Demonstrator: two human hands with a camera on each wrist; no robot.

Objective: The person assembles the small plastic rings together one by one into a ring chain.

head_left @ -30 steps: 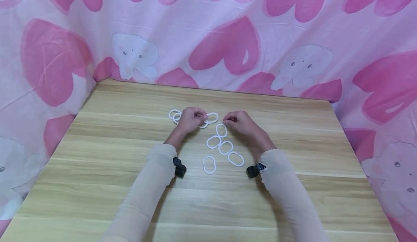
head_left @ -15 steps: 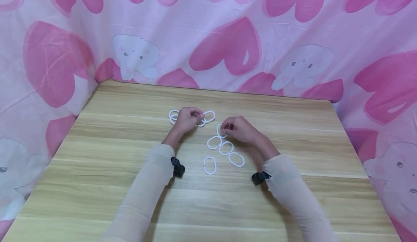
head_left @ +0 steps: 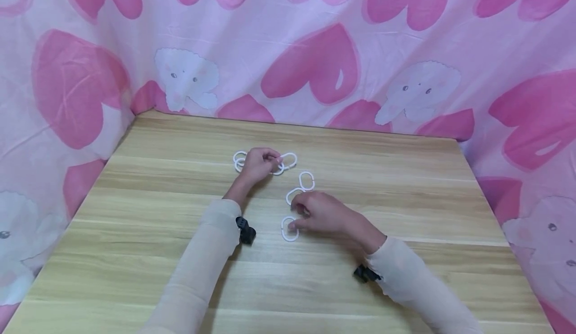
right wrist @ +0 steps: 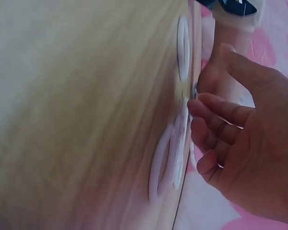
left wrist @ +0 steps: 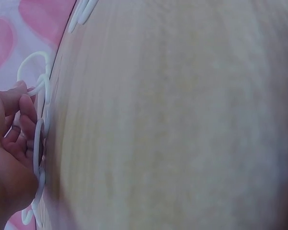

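L hand (head_left: 260,164) pinches the linked chain (head_left: 283,167) of white plastic rings b/w thumb & fingertips, near the chain's R end. 1 ring sticks out past the fingertips there; at the other end a couple overlap beyond the hand, and the middle is hidden under it. L wrist view agrees: thumb & index nearly closed on the plastic, other fingers curled in behind, more links running down alongside the palm.

R hand (head_left: 324,213) has hold of nothing — fingers loosely bent, thumb spread well away from them. It's nearer the person than the L hand, over the loose rings. Thumb tip overlaps the lone ring (head_left: 282,228) in the head view, but R wrist view shows a gap b/w the 2. Index tip is close to other rings (right wrist: 156,167) there; can't tell if it touches. Those overlap in that view, exact no. unclear.

Far ring (head_left: 300,180) lies flat b/w the hands, just beside the half-hidden ring (head_left: 287,197), which is partly under the R fingers.

All on a wood-grain table (head_left: 112,224) w/ a pink heart-print curtain (head_left: 243,39) round it. Beige L sleeve (head_left: 198,254) & R sleeve (head_left: 418,274) — each w/ a small black device at the cuff.
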